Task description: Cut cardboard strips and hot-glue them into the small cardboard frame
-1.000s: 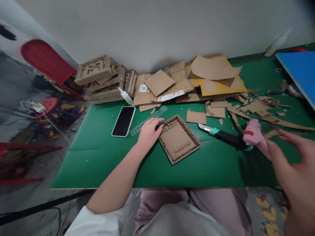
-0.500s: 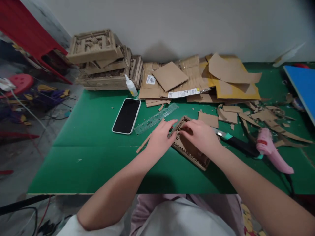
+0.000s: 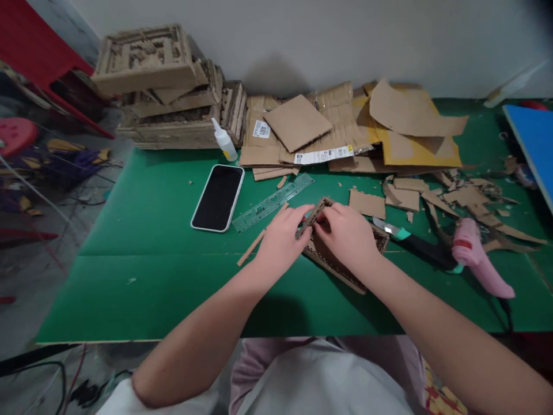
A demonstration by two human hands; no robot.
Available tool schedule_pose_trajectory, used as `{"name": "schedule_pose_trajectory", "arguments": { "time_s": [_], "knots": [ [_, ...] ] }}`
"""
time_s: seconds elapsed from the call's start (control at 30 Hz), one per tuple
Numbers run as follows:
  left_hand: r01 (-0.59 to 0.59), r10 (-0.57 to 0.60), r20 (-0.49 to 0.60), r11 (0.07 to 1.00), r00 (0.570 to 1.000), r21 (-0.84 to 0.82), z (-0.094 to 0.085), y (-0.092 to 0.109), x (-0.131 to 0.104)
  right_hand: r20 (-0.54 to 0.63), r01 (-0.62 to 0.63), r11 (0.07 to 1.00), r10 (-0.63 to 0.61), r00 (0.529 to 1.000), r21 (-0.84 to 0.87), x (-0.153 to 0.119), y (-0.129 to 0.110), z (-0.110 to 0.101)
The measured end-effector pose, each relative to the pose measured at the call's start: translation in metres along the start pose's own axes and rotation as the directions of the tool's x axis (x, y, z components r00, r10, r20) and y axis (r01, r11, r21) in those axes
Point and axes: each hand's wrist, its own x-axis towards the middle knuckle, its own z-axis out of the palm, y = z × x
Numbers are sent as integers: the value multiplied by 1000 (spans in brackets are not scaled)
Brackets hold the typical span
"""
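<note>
A shallow cardboard box [image 3: 334, 265] with corrugated edges sits tilted on the green table in front of me. My left hand [image 3: 285, 233] grips its left end wall, fingers outside and thumb near the rim. Reaching into the same end, my right hand [image 3: 348, 233] pinches against the inner face of that wall; the fingertips are partly hidden. A thin cardboard strip [image 3: 251, 248] lies beside my left hand. Just beyond it is a clear plastic ruler [image 3: 274, 202]. To the right of the box rests a utility knife [image 3: 415, 245] with its blade out.
A phone [image 3: 218, 199] and a white glue bottle [image 3: 224, 141] stand left of centre. Stacked cardboard frames [image 3: 173, 109] and flat cardboard sheets [image 3: 298, 124] line the wall. At right are a pink glue gun [image 3: 479, 256], cardboard scraps [image 3: 466, 202] and a blue board [image 3: 533, 150].
My right hand has shifted slightly along the box, uncovering its far right corner. Both hands stay at the left end wall. The whole view has moved a little.
</note>
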Motion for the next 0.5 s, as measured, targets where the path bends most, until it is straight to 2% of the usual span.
{"name": "schedule_pose_trajectory", "arguments": {
  "time_s": [0.33, 0.4, 0.5],
  "knots": [
    [1, -1, 13, 1000, 1000, 1, 0, -1, 0, -26, 2, 997, 0, 1000, 72, -1, 2, 1],
    [-9, 9, 8, 1000, 1000, -2, -1, 0, 0, -33, 0, 989, 5, 999, 150, -2, 5, -4],
    [-38, 36, -40, 998, 999, -48, -4, 5, -1, 2, -41, 915, 43, 999, 402, -4, 8, -16]
  ]
}}
